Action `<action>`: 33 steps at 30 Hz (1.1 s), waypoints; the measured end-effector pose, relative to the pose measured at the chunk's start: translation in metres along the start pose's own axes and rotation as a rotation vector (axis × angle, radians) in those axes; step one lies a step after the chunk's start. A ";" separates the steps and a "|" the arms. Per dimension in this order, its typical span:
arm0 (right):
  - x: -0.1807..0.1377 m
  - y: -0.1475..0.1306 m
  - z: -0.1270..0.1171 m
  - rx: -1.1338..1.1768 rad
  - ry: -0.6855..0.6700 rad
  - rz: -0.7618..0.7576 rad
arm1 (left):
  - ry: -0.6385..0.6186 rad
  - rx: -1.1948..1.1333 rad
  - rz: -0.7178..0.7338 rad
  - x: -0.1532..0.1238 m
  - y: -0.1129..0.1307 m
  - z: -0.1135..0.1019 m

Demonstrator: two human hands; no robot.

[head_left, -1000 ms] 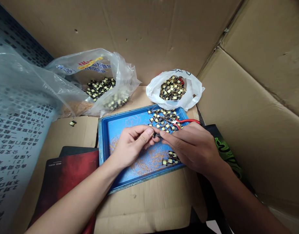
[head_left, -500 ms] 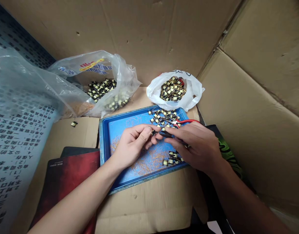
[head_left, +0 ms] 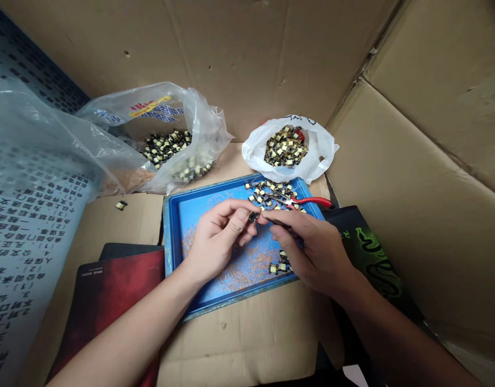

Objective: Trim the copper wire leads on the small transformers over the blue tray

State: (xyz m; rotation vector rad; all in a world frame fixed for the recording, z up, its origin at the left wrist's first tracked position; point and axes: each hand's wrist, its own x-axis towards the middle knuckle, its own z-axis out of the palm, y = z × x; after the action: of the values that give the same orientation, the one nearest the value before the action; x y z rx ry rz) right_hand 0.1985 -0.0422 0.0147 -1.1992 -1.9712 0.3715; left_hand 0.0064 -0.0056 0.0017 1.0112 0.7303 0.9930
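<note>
Over the blue tray (head_left: pixel 170 231), my left hand (head_left: pixel 219 234) pinches a small black transformer (head_left: pixel 253 217) between thumb and fingers. My right hand (head_left: pixel 322 250) is closed around a dark slim tool (head_left: pixel 278 222), mostly hidden by the fingers, with its tip close beside the transformer; its kind is unclear. Behind my right hand, red-handled pliers (head_left: pixel 317 201) lie on the tray's right side. A pile of transformers with wire leads (head_left: pixel 271 191) fills the tray's far right. Another group of transformers (head_left: pixel 280 264) sits near the front right, partly covered by my right hand. Copper-coloured wire clippings (head_left: pixel 247 271) litter the tray floor.
A clear plastic bag (head_left: pixel 205 121) with many transformers stands at the back left, a white bag (head_left: pixel 253 153) with more at the back right. One transformer (head_left: pixel 121 205) lies alone on the left cardboard. Cardboard walls (head_left: pixel 239 64) enclose the back and right. A red-black mat (head_left: pixel 122 285) lies left.
My right hand has shifted slightly left and its fingers have closed in around the tool, uncovering more of the pliers' red handle. My left hand stays nearly in place, still pinching the transformer.
</note>
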 end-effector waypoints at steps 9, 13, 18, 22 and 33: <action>-0.004 0.002 0.008 -0.026 0.024 -0.018 | 0.065 0.268 0.112 0.000 0.002 0.000; -0.005 0.001 0.010 -0.037 0.053 0.005 | 0.063 0.320 0.114 0.000 0.004 0.001; -0.005 0.001 0.012 -0.049 0.103 0.015 | 0.053 0.324 0.107 0.001 0.004 0.001; -0.005 0.000 0.013 -0.032 0.117 0.013 | 0.040 0.310 0.114 0.001 0.004 0.001; -0.008 0.001 0.016 -0.179 0.125 -0.083 | 0.078 0.285 0.048 0.000 0.002 0.000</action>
State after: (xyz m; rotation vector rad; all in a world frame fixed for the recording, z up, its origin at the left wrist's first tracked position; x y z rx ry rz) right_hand 0.1896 -0.0462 0.0000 -1.2158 -1.9699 0.0770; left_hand 0.0059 -0.0048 0.0040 1.2462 0.9342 0.9921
